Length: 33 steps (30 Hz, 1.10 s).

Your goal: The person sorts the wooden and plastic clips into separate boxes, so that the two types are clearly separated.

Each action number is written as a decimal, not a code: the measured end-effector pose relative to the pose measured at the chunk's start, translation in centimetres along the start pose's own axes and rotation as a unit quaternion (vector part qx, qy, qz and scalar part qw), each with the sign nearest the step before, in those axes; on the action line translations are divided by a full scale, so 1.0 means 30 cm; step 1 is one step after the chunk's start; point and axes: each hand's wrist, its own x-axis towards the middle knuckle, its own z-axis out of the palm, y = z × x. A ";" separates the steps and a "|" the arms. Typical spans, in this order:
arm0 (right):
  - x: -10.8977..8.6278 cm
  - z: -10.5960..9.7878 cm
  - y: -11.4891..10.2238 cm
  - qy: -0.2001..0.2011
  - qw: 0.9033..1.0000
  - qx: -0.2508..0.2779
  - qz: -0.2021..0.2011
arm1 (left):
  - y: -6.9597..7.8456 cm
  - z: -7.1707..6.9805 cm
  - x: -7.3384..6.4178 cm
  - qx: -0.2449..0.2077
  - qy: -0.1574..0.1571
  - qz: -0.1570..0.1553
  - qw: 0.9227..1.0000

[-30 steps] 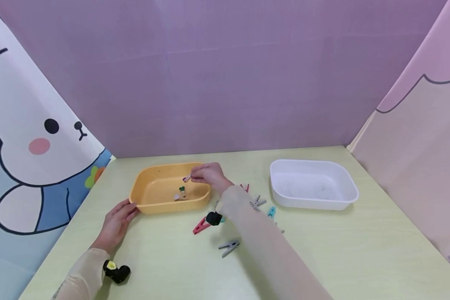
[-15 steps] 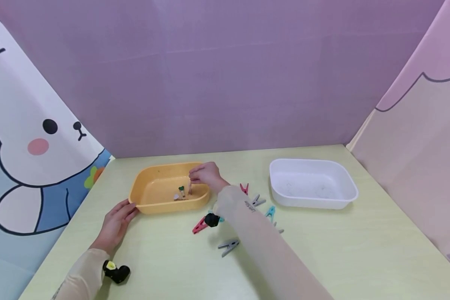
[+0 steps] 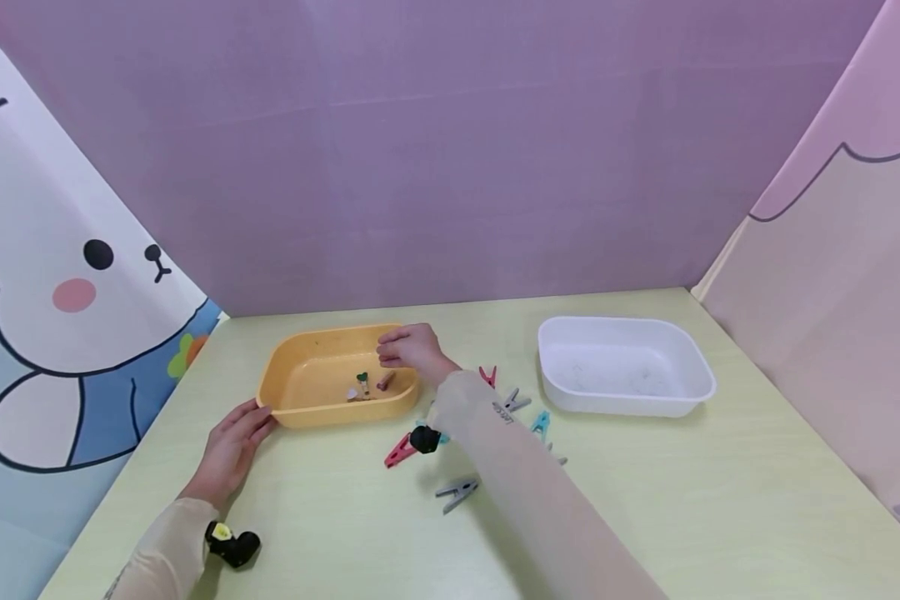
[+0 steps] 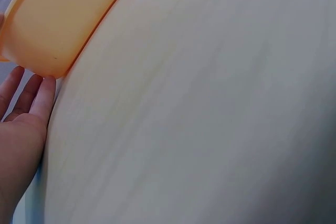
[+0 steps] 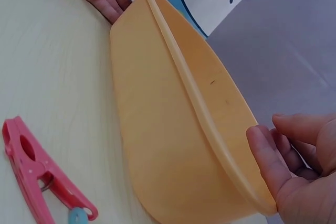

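Observation:
A yellow plastic tub (image 3: pixel 303 417) stands at the left of the table. My left hand (image 3: pixel 232 450) holds its near left corner, thumb over the rim and fingers against the outer wall. Over the tub's right end is my right hand (image 3: pixel 412 350), fingers slightly bent and apart from the thumb, nothing between them in the right wrist view. Below its fingertips lies a small pinkish stick-like piece (image 3: pixel 386 381) on the tub floor. Beside that are a small piece with a green heart-shaped top (image 3: pixel 363 382) and a pale little piece (image 3: pixel 352 394).
Several clothespins lie mid-table: a red clothespin (image 3: pixel 401 451), a grey clothespin (image 3: pixel 459 493), a blue clothespin (image 3: pixel 542 424) and others, some partly under the right forearm. A white tub (image 3: pixel 622 408) stands at the right. A purple backdrop (image 3: pixel 450 167) rises behind the table.
The small piece pinched in my right hand was lowered upright, then let go; it now lies in the yellow tub. My left hand has stayed at the corner.

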 end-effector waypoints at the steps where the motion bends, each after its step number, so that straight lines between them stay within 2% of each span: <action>1: 0.000 0.000 0.000 -0.003 1.000 0.002 -0.001 | -0.001 0.000 0.000 -0.002 -0.001 0.001 1.000; 9: -0.026 -0.024 -0.021 -0.046 0.997 0.055 -0.022 | 0.002 0.003 0.006 0.007 -0.018 0.011 1.000; 16: -0.086 -0.095 -0.064 -0.099 0.993 0.038 -0.043 | 0.008 -0.027 -0.028 -0.014 -0.019 -0.004 1.000; 19: -0.098 -0.145 -0.073 -0.109 0.992 0.026 -0.051 | 0.011 -0.033 -0.045 -0.009 -0.016 -0.013 1.000; 27: -0.166 -0.317 -0.099 -0.096 0.993 -0.022 -0.070 | 0.017 -0.033 -0.087 0.007 -0.017 -0.039 0.999; 33: -0.243 -0.481 -0.092 -0.091 0.989 -0.057 -0.102 | 0.011 -0.023 -0.133 0.051 -0.014 -0.062 0.997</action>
